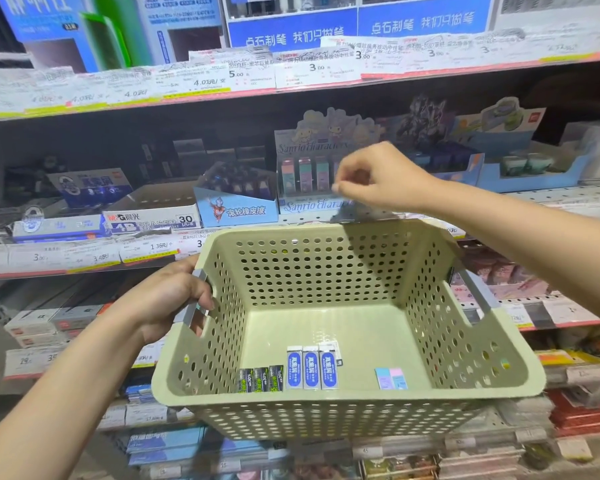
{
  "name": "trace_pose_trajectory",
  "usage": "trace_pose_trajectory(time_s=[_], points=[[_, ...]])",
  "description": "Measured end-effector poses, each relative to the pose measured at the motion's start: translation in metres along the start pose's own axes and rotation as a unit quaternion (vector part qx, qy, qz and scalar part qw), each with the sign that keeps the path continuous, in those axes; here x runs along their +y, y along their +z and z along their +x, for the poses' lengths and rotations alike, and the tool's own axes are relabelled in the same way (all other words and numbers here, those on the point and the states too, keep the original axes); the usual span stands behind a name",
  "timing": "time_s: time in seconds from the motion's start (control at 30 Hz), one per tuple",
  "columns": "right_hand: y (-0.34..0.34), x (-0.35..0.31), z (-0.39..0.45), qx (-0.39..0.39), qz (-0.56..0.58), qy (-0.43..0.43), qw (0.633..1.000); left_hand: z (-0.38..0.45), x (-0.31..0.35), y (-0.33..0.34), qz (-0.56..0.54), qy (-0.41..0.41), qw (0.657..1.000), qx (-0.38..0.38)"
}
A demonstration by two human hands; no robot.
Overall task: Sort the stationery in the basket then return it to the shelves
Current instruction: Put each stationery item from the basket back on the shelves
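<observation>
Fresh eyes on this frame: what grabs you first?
The pale green perforated basket fills the centre, gripped at its handle by the left hand. On its floor, erasers sit grouped: black ones, blue-labelled ones, pastel ones. The right hand hovers, fingers curled, before the Sanrio display box.

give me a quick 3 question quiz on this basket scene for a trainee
1. True or false: the left hand grips the handle of the basket.
2. How many blue erasers lie in the basket? A) two B) three C) five
3. Fill in: the right hand is raised in front of the ____ display box on the shelf.

Key: 1 true; 2 B; 3 Sanrio. Whether the right hand pinches anything is too blurred to tell.
</observation>
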State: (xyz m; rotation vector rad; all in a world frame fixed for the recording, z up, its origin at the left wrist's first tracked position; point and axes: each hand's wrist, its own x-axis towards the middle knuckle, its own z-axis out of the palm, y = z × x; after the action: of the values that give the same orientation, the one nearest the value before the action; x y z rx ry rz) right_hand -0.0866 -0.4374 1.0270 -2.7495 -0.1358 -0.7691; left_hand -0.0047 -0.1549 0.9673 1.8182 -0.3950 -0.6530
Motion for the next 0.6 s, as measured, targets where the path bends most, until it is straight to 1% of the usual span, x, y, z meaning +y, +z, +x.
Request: trace_pose_trajectory(time_s=[0.1, 0.17, 0.27, 0.37, 0.43, 0.53, 0.6], points=[[0.005, -0.012, -0.01, -0.136, -0.017, 0.018, 0.99, -0.001, 0.001, 0.001, -0.001, 0.002, 1.0, 0.001], [0.013, -0.017, -0.015, -0.235, -0.013, 0.045, 0.971, -0.001, 0.001, 0.001, 0.0, 0.002, 1.0, 0.003], [0.029, -0.022, -0.024, -0.383, -0.01, 0.07, 0.921, -0.001, 0.001, 0.002, 0.001, 0.002, 1.0, 0.001], [0.054, -0.026, -0.034, -0.487, -0.058, 0.067, 0.869, -0.001, 0.0, 0.002, 0.0, 0.0, 1.0, 0.005], [0.072, -0.026, -0.042, -0.554, -0.088, 0.07, 0.825, -0.001, 0.001, 0.004, -0.004, 0.001, 1.0, 0.009], [0.097, -0.019, -0.057, -0.636, -0.147, 0.079, 0.753, -0.001, 0.001, 0.005, -0.004, 0.002, 1.0, 0.008], [0.106, -0.018, -0.065, -0.652, -0.19, 0.06, 0.732, -0.001, 0.001, 0.005, -0.005, 0.002, 1.0, 0.006]])
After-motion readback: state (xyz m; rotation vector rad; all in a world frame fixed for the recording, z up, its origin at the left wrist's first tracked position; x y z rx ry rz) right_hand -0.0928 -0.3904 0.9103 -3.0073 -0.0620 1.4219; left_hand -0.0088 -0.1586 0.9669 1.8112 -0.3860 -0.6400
